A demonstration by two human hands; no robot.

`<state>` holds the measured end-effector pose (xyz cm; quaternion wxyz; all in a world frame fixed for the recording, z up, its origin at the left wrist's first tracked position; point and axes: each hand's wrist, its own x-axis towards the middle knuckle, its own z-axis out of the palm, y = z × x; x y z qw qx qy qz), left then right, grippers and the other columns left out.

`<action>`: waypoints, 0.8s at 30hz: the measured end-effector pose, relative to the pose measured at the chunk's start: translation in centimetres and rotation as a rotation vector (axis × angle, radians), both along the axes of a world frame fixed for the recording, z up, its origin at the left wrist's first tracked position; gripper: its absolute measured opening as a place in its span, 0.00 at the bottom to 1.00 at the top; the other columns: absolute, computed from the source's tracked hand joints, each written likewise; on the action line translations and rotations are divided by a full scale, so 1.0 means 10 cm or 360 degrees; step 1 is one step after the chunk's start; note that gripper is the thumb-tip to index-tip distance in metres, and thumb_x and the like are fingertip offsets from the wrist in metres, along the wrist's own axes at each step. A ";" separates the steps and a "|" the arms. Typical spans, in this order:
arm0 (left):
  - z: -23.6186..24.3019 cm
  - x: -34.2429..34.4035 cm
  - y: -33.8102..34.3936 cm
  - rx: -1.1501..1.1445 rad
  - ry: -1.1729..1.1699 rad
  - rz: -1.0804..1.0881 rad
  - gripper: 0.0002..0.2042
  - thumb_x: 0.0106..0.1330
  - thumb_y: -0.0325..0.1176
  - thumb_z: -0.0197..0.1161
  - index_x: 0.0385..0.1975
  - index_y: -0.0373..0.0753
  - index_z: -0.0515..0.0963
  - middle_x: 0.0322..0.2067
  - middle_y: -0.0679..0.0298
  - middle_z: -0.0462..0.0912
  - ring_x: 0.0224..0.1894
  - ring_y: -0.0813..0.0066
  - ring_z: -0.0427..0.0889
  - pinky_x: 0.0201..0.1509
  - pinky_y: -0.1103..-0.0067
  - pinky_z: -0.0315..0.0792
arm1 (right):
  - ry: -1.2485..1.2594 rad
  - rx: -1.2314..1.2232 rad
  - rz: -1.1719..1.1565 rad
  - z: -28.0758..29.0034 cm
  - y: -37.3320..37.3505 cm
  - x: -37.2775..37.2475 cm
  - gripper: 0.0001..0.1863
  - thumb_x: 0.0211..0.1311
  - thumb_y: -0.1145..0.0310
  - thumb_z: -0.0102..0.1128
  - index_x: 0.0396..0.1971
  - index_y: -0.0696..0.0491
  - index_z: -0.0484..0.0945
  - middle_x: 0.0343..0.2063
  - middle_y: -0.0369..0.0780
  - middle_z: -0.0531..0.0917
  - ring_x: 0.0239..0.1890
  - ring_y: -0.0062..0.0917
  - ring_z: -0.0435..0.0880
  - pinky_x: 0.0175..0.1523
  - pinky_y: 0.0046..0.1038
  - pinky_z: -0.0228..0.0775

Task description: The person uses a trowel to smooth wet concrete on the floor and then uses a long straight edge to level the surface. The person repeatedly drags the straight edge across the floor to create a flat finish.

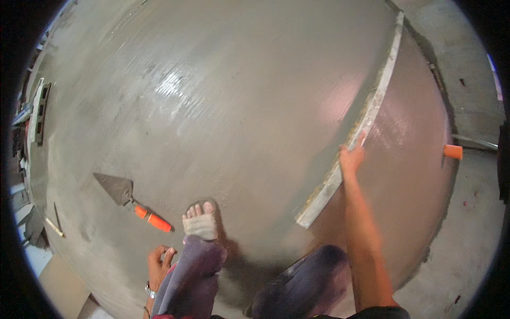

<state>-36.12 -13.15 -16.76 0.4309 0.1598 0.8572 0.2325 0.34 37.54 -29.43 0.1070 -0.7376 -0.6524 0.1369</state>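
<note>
My right hand point(351, 157) grips a long pale straightedge point(365, 119) that lies across the wet grey screed floor point(212, 106), running from near my knee up to the far right edge. My left hand point(158, 264), with a watch on the wrist, hangs low beside my left leg with loosely curled fingers and holds nothing. My bare, cement-smeared left foot point(200, 219) stands on the wet surface. A pointed trowel point(130, 198) with an orange handle lies on the screed to the left of my foot.
A small orange peg point(453, 151) sticks out at the right edge of the screed, where dry concrete point(478, 223) begins. Boards and tools point(37, 111) lie along the far left edge. A cardboard piece point(61, 282) lies at lower left.
</note>
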 end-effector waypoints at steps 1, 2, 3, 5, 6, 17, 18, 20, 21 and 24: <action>-0.05 0.04 -0.06 0.0063 -0.0044 0.0059 0.13 0.67 0.36 0.64 0.27 0.31 0.81 0.22 0.61 0.82 0.27 0.77 0.77 0.34 0.76 0.69 | -0.0060 0.0027 0.0015 0.00 -0.04 -0.03 0.51 0.56 0.66 0.66 0.76 0.45 0.44 0.48 0.62 0.74 0.54 0.56 0.74 0.61 0.47 0.64; -0.10 0.07 -0.16 0.0130 -0.0089 0.0120 0.13 0.66 0.36 0.64 0.26 0.31 0.81 0.22 0.61 0.82 0.27 0.78 0.76 0.33 0.77 0.68 | -0.0119 0.0059 0.0031 0.03 -0.12 -0.09 0.51 0.56 0.66 0.66 0.76 0.45 0.44 0.48 0.62 0.74 0.54 0.56 0.74 0.62 0.47 0.64; -0.13 0.09 -0.19 0.0191 -0.0131 0.0186 0.13 0.66 0.36 0.64 0.26 0.31 0.81 0.21 0.62 0.82 0.27 0.78 0.75 0.33 0.77 0.68 | -0.0104 0.0030 0.0016 0.11 -0.17 -0.17 0.51 0.56 0.66 0.66 0.76 0.45 0.44 0.49 0.62 0.74 0.54 0.56 0.74 0.62 0.47 0.64; -0.06 0.14 -0.09 0.0182 -0.0201 0.0253 0.14 0.66 0.36 0.64 0.25 0.30 0.80 0.21 0.62 0.82 0.27 0.79 0.75 0.32 0.78 0.68 | -0.0066 -0.0051 -0.0037 0.21 -0.25 -0.21 0.51 0.56 0.67 0.66 0.76 0.45 0.43 0.49 0.62 0.74 0.55 0.56 0.73 0.62 0.47 0.64; -0.01 0.16 -0.05 0.0171 -0.0222 0.0286 0.15 0.66 0.37 0.64 0.24 0.30 0.80 0.21 0.62 0.82 0.26 0.80 0.75 0.31 0.78 0.68 | -0.0045 -0.0043 -0.0042 0.22 -0.18 -0.21 0.52 0.56 0.68 0.65 0.76 0.44 0.43 0.50 0.62 0.73 0.55 0.56 0.73 0.62 0.47 0.64; 0.00 0.16 -0.01 0.0235 -0.0138 0.0260 0.15 0.67 0.38 0.64 0.25 0.30 0.79 0.21 0.62 0.83 0.26 0.79 0.76 0.31 0.76 0.70 | -0.0019 -0.0002 -0.0006 0.14 -0.21 -0.24 0.53 0.53 0.69 0.66 0.76 0.44 0.43 0.51 0.64 0.72 0.56 0.57 0.72 0.64 0.48 0.62; -0.01 0.15 -0.01 0.0229 -0.0145 0.0265 0.15 0.67 0.37 0.64 0.25 0.30 0.80 0.22 0.61 0.83 0.26 0.78 0.77 0.31 0.77 0.70 | -0.0019 0.0030 -0.0010 0.13 -0.15 -0.23 0.53 0.53 0.70 0.66 0.76 0.44 0.43 0.51 0.64 0.72 0.55 0.57 0.72 0.64 0.48 0.62; -0.08 0.13 -0.02 0.0257 -0.0106 0.0230 0.14 0.66 0.37 0.65 0.25 0.30 0.80 0.22 0.61 0.83 0.26 0.78 0.77 0.31 0.77 0.69 | -0.0024 0.0093 -0.0009 0.12 0.04 -0.22 0.54 0.52 0.70 0.66 0.76 0.43 0.43 0.50 0.64 0.72 0.55 0.57 0.72 0.63 0.48 0.62; -0.11 0.12 -0.04 0.0270 -0.0090 0.0215 0.14 0.66 0.37 0.65 0.25 0.30 0.80 0.22 0.61 0.83 0.26 0.78 0.77 0.31 0.77 0.69 | -0.0027 0.0081 -0.0003 0.11 0.02 -0.21 0.53 0.53 0.70 0.66 0.76 0.43 0.43 0.50 0.64 0.72 0.55 0.57 0.72 0.63 0.48 0.62; -0.20 0.09 -0.15 0.0321 -0.0048 0.0163 0.13 0.66 0.36 0.65 0.26 0.30 0.80 0.22 0.62 0.83 0.26 0.78 0.77 0.31 0.76 0.69 | -0.0046 0.0026 0.0014 0.11 -0.09 -0.28 0.53 0.53 0.70 0.65 0.76 0.43 0.43 0.51 0.63 0.72 0.56 0.57 0.72 0.64 0.48 0.61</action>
